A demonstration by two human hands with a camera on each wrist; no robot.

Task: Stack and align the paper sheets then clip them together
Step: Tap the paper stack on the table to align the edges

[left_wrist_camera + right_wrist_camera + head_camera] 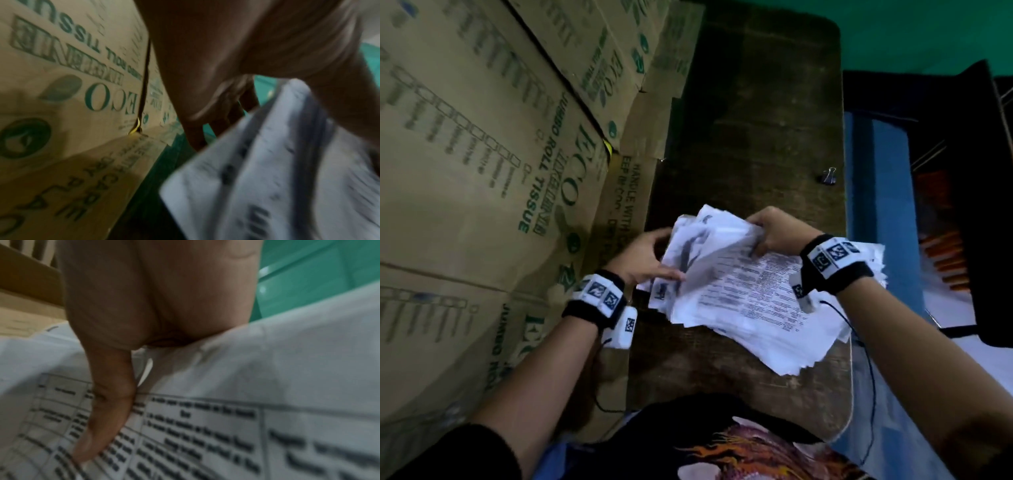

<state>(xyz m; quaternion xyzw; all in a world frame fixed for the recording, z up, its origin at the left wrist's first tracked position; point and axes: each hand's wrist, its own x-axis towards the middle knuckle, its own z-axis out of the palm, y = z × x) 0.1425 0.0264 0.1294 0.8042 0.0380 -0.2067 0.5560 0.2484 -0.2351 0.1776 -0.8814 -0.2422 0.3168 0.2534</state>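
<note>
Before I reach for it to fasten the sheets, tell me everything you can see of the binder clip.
The binder clip is small, with a black body and thin silvery wire handles standing up. It sits alone on the dark wooden table near the right edge, beyond the paper sheets and apart from both hands. Nothing touches it but the table. Finer detail is too small to tell.

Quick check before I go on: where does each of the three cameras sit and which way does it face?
Head: looks down at the table, both hands on the paper sheets, binder clip beyond; forearms show.
Left wrist: along the left hand, toward cardboard boxes.
Right wrist: along the right hand, thumb on print.
All three share the sheets.
</note>
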